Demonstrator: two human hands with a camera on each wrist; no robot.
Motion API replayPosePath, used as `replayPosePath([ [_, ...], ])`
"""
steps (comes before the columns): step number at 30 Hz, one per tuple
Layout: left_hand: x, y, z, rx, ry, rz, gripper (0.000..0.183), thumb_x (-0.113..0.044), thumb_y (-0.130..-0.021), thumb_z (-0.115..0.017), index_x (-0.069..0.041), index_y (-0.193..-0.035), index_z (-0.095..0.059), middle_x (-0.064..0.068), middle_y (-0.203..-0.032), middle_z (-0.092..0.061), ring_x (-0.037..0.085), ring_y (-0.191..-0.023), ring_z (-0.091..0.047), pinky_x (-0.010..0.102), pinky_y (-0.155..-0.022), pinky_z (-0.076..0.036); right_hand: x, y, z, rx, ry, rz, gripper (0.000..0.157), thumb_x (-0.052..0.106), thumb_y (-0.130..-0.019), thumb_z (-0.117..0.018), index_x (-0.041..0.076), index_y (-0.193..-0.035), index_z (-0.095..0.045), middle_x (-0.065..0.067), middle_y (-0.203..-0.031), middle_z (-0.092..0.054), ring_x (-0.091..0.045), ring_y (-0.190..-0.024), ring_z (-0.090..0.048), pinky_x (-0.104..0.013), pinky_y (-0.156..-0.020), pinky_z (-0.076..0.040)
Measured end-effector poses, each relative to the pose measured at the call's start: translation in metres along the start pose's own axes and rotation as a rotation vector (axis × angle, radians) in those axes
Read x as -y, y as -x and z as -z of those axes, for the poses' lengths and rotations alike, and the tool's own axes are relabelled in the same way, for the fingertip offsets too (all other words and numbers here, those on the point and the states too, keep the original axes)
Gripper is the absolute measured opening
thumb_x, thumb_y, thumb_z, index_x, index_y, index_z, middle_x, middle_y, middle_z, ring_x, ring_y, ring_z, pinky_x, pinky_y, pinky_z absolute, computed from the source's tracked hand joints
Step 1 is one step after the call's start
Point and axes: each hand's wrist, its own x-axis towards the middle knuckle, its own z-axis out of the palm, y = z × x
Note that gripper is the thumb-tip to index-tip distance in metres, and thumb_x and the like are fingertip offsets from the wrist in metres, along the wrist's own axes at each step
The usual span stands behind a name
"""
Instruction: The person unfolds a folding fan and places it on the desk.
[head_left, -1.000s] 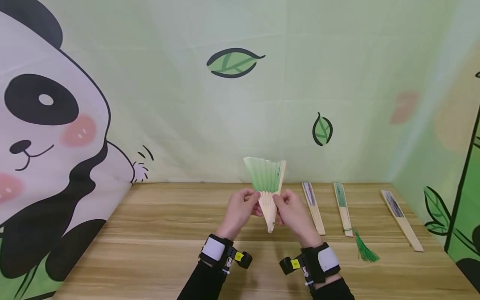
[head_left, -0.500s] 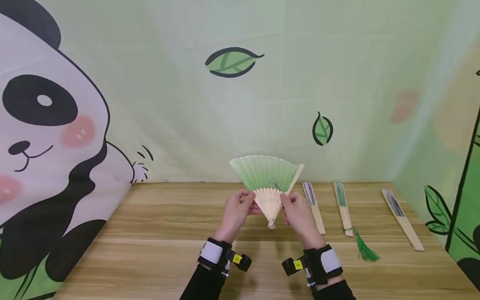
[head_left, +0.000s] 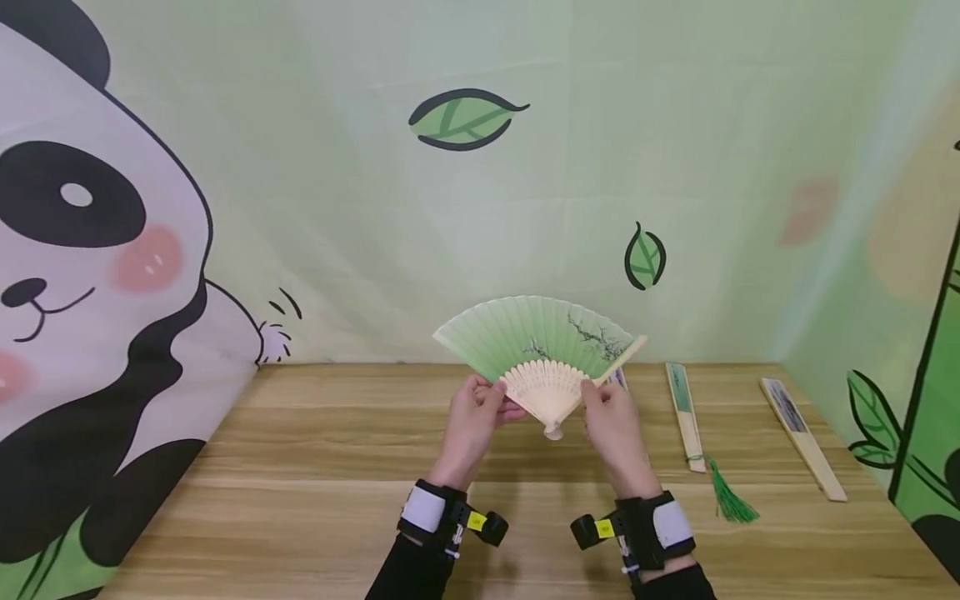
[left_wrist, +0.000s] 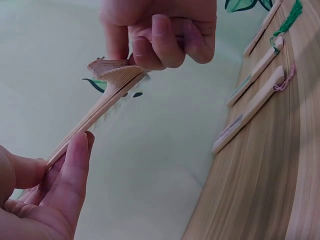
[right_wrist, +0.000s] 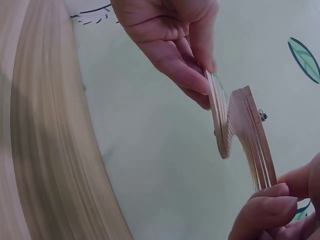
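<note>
A green folding fan (head_left: pixel 525 333) with pale wooden ribs and a dark branch print is spread wide above the table in the head view. My left hand (head_left: pixel 474 425) pinches its left outer rib between thumb and fingers. On the other side, my right hand (head_left: pixel 613 425) grips the right outer rib just above the pivot. Seen edge-on in the left wrist view, the ribs (left_wrist: pixel 95 110) run up from my left fingers toward the right hand. In the right wrist view, the right thumb and fingers (right_wrist: pixel 272 205) clasp one guard of the fan, whose metal pivot pin shows.
Folded fans lie on the wooden table (head_left: pixel 337 483) to the right: one with a green tassel (head_left: pixel 731 496), one with a dark print (head_left: pixel 804 437), and one partly hidden behind my right hand, with a pink cord (left_wrist: pixel 285 82). A printed backdrop (head_left: pixel 337 208) stands behind.
The fan has opened from a narrow wedge to a broad arc. My right hand has moved to the right and slightly up with its rib, while my left hand has stayed nearly in place.
</note>
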Motion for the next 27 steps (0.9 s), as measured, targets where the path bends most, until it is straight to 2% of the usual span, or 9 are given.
replayPosePath([
  [4, -0.004, 0.0, 0.0, -0.002, 0.013, -0.003, 0.022, -0.006, -0.104, -0.046, 0.008, -0.121, -0.046, 0.024, -0.1, -0.067, 0.024, -0.085, -0.069, 0.035, -0.081, -0.057, 0.002, -0.001, 0.0, -0.016, -0.194, -0.072, 0.026, 0.023, -0.106, -0.043, -0.001, -0.094, -0.046, 0.001, -0.062, -0.041, -0.007, -0.044, -0.036, -0.019, -0.04, -0.033],
  [11, -0.004, -0.003, 0.002, -0.022, 0.077, 0.01, 0.024, -0.007, -0.104, -0.045, 0.006, -0.124, -0.043, 0.024, -0.105, -0.066, 0.024, -0.091, -0.07, 0.034, -0.084, -0.056, 0.003, -0.003, -0.001, -0.096, -0.335, -0.158, 0.027, 0.025, -0.105, -0.044, 0.002, -0.091, -0.045, 0.0, -0.067, -0.05, -0.009, -0.046, -0.047, -0.018, -0.042, -0.039],
  [17, -0.001, -0.013, 0.007, -0.024, 0.187, 0.007, 0.026, -0.005, -0.104, -0.044, 0.007, -0.127, -0.041, 0.026, -0.111, -0.063, 0.024, -0.093, -0.068, 0.036, -0.088, -0.054, 0.005, -0.006, -0.003, -0.098, -0.442, -0.184, 0.024, 0.024, -0.104, -0.046, 0.001, -0.095, -0.046, 0.002, -0.065, -0.055, -0.009, -0.047, -0.053, -0.015, -0.04, -0.035],
  [22, 0.002, -0.014, 0.009, -0.037, 0.22, 0.012, 0.029, -0.002, -0.104, -0.044, 0.007, -0.131, -0.04, 0.028, -0.114, -0.062, 0.025, -0.094, -0.068, 0.036, -0.089, -0.054, 0.004, -0.008, -0.005, -0.091, -0.541, -0.193, 0.018, 0.021, -0.104, -0.045, 0.004, -0.098, -0.045, 0.0, -0.07, -0.059, -0.01, -0.053, -0.061, -0.015, -0.042, -0.032],
  [27, 0.002, -0.013, 0.003, -0.072, 0.267, -0.001, 0.031, 0.0, -0.103, -0.044, 0.004, -0.134, -0.04, 0.029, -0.115, -0.062, 0.026, -0.094, -0.069, 0.036, -0.088, -0.054, 0.006, -0.008, -0.008, -0.139, -0.653, -0.18, 0.016, 0.02, -0.105, -0.043, 0.005, -0.099, -0.043, -0.002, -0.074, -0.059, -0.012, -0.06, -0.066, -0.017, -0.049, -0.038],
])
